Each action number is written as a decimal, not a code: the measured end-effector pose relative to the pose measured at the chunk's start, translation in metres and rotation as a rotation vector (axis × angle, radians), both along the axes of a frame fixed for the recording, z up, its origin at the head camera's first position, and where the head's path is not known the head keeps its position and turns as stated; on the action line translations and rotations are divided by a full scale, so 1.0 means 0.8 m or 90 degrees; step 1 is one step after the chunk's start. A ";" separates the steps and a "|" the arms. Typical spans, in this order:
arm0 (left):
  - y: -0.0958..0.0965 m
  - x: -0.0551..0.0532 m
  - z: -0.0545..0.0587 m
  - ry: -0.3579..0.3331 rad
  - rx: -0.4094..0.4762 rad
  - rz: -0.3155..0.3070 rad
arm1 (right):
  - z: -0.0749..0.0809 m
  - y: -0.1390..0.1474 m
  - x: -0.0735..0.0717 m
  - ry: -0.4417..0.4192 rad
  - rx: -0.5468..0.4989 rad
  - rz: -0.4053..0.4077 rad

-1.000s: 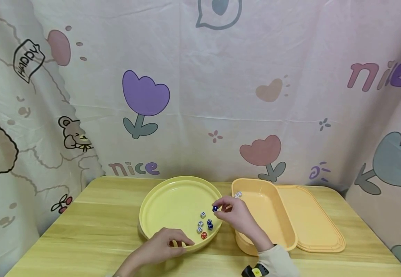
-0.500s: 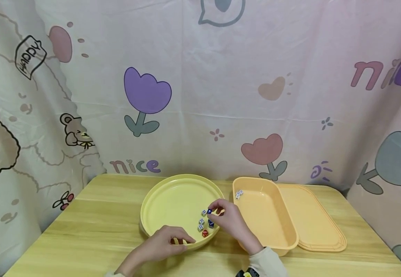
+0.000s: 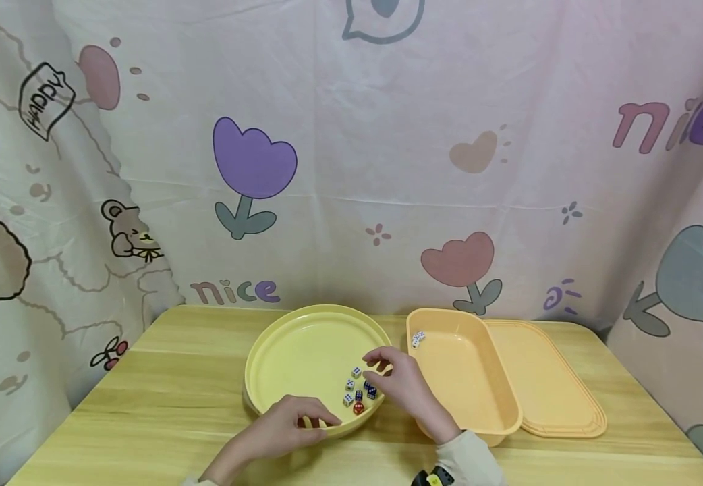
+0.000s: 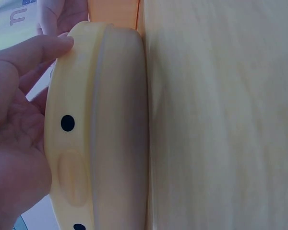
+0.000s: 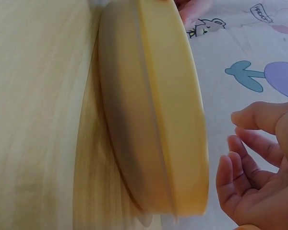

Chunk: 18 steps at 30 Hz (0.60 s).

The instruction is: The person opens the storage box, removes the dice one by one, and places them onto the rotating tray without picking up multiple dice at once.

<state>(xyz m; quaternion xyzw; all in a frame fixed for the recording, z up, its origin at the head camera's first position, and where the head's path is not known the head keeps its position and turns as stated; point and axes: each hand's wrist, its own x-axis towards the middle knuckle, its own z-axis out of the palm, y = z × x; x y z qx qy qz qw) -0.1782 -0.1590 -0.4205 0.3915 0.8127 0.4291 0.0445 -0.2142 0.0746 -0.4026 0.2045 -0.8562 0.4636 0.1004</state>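
Note:
A round yellow tray (image 3: pixel 303 351) with a raised rim stands on the table. My left hand (image 3: pixel 287 425) grips its near rim, thumb outside in the left wrist view, where the tray's wall (image 4: pixel 74 143) shows black dots. Gathered at the tray's right side are three white dice, one of them a white die (image 3: pixel 356 372), blue dice including a blue die (image 3: pixel 359 395), and a red die (image 3: pixel 359 408). Above the right rim hovers my right hand (image 3: pixel 403 381), fingers loosely bent and apart. The right wrist view shows this hand (image 5: pixel 264 167) holding nothing.
Right of the tray stands an orange box (image 3: pixel 503 378) with several white dice (image 3: pixel 418 339) in its far left corner. Its flat orange lid (image 3: pixel 546 378) lies beside it on the wooden table (image 3: pixel 163 385). A printed curtain (image 3: pixel 351 169) hangs behind.
The right hand came in over the tray with a blue die and let it go. That die now lies just above the red one. The left hand stays at the rim.

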 end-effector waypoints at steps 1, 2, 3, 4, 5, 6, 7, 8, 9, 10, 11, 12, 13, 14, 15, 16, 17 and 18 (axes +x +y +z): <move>0.000 0.000 0.000 0.000 -0.001 0.002 | 0.000 0.000 0.000 -0.004 0.001 -0.001; 0.000 0.000 0.000 0.002 -0.001 0.003 | 0.000 0.000 0.000 -0.007 0.000 -0.001; -0.001 0.000 0.000 0.003 0.000 0.003 | 0.001 0.000 0.000 -0.010 0.001 -0.002; -0.001 0.000 -0.001 0.005 -0.001 0.003 | 0.001 0.000 0.000 -0.012 0.001 -0.002; -0.001 0.000 -0.001 0.007 -0.001 0.003 | 0.001 0.000 0.000 -0.013 0.001 -0.002; -0.001 0.000 -0.001 0.008 -0.002 0.002 | 0.001 0.000 0.000 -0.012 0.002 -0.002; -0.001 0.000 -0.002 0.008 -0.002 0.002 | 0.001 0.000 0.000 -0.012 0.002 -0.002; -0.001 0.000 -0.002 0.009 -0.003 0.002 | 0.001 0.000 0.000 -0.010 0.004 -0.002; -0.001 0.000 -0.002 0.009 -0.005 0.002 | 0.001 0.000 0.000 -0.009 0.006 -0.003; -0.001 0.000 -0.002 0.008 -0.007 0.003 | 0.001 0.000 0.000 -0.008 0.008 -0.002; -0.001 0.000 -0.002 0.007 -0.009 0.004 | 0.000 0.000 0.000 -0.008 0.010 -0.001; -0.001 0.000 -0.002 0.005 -0.010 0.006 | 0.000 0.000 0.000 -0.008 0.011 0.001; -0.001 0.000 -0.002 0.003 -0.012 0.007 | 0.000 0.000 0.000 -0.008 0.013 0.004; 0.000 0.000 -0.001 0.002 -0.014 0.008 | -0.001 0.000 0.000 -0.008 0.014 0.006; 0.000 0.000 -0.001 -0.001 -0.014 0.007 | -0.001 0.000 0.000 -0.008 0.015 0.008; 0.000 0.000 0.000 0.000 -0.013 0.007 | -0.002 0.000 0.000 -0.008 0.015 0.011; 0.000 0.000 0.000 -0.002 -0.012 0.007 | -0.002 0.000 -0.001 -0.008 0.015 0.012; 0.000 0.000 0.000 -0.003 -0.010 0.006 | -0.003 0.000 -0.001 -0.007 0.014 0.013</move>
